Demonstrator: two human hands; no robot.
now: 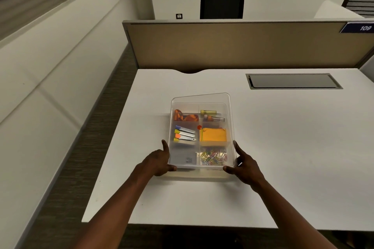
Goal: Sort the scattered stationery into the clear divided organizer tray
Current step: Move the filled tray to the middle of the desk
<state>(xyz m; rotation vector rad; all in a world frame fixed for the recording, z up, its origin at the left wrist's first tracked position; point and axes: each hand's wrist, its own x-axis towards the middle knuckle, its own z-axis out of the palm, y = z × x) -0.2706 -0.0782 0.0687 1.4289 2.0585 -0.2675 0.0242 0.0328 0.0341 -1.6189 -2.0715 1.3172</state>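
Observation:
The clear divided organizer tray (pixel 230 119) sits on the white desk (pixel 293 147), its near end between my hands. My left hand (pixel 157 160) grips the tray's near left corner, thumb along the left wall. My right hand (pixel 245 164) grips the near right corner, thumb up along the right wall. Inside lie orange pieces (pixel 185 117) at far left, a yellow-capped item (pixel 208 111) at far right, colour-tipped metal clips (pixel 185 135), orange sticky notes (pixel 213 135), a red pin (pixel 199 127), a grey pad (pixel 186 158) and coloured paper clips (pixel 212 156).
A tan partition panel (pixel 232 44) closes the desk's far edge. A grey cable hatch (pixel 293 81) is set into the desk at back right. A black chair (pixel 222 2) stands beyond the partition. The floor drops off along the desk's left edge.

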